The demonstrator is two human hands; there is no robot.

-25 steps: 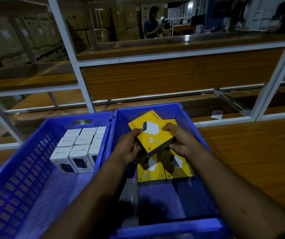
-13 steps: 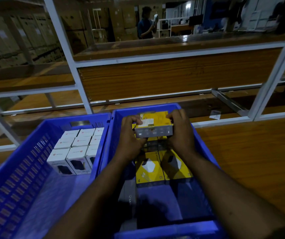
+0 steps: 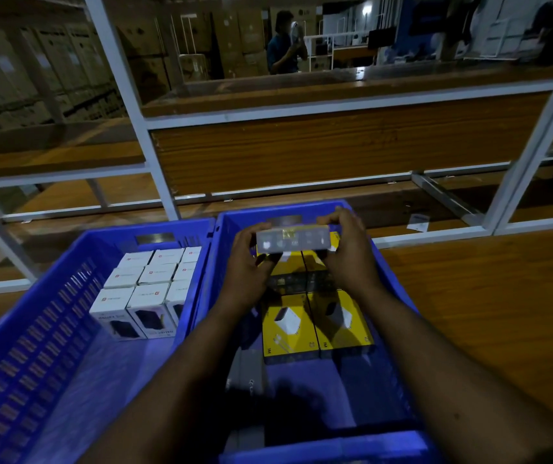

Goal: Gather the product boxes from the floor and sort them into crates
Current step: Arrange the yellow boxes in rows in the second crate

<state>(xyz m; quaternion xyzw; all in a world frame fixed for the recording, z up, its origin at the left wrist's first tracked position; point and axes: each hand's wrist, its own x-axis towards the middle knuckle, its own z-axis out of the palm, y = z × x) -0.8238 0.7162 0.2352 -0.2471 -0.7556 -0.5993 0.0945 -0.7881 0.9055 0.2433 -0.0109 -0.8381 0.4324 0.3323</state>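
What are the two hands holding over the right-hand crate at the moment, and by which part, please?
Both hold one yellow product box, turned with its grey side to the camera: the left hand grips its left end, the right hand its right end.

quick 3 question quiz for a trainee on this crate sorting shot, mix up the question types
1. True or false: the white boxes stand in the left crate.
2. Which crate is the held box over? A) left crate B) right crate C) neither, it is over the wooden floor
3. Fill in: the two boxes lying flat nearest the camera in the right crate are ____ in colour.

Key
1. True.
2. B. The left hand and right hand grip its ends at the crate's far end.
3. Yellow, seen on the yellow boxes.
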